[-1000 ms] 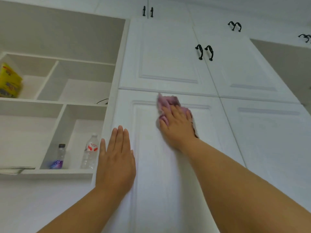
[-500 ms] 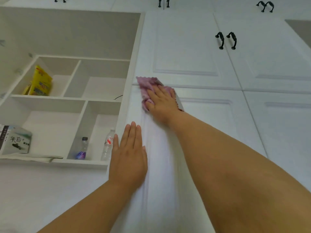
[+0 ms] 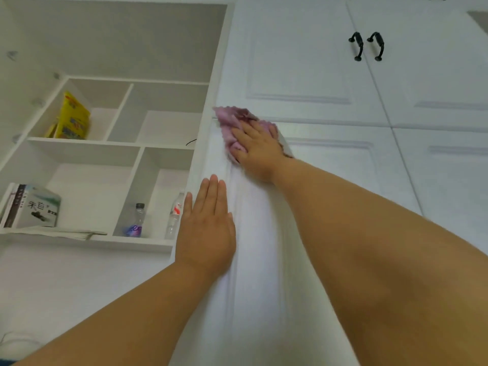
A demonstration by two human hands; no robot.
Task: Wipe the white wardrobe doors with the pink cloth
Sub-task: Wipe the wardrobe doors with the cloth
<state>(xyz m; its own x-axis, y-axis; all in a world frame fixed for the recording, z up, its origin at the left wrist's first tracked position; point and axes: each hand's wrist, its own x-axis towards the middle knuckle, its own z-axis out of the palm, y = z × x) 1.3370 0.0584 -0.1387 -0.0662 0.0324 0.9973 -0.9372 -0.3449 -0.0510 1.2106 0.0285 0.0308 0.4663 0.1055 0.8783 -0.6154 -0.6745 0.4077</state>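
Observation:
The white wardrobe doors (image 3: 343, 186) fill the right half of the view, panelled, with black handles (image 3: 367, 46) higher up. My right hand (image 3: 257, 147) presses the pink cloth (image 3: 232, 122) flat against the top left corner of the lower door, fingers straight over it. Part of the cloth sticks out above and left of the fingers. My left hand (image 3: 206, 228) lies flat on the same door's left edge, lower down, fingers straight and together.
Open white shelves (image 3: 111, 143) stand to the left of the doors. They hold a yellow packet (image 3: 74, 117), a boxed carton (image 3: 37, 207) and two plastic bottles (image 3: 137, 220). A black cable end (image 3: 191, 142) pokes out near the door edge.
My right hand has slid the cloth leftward along the top of the lower door to its left corner. The camera view shifted, and my left hand stays flat on the door.

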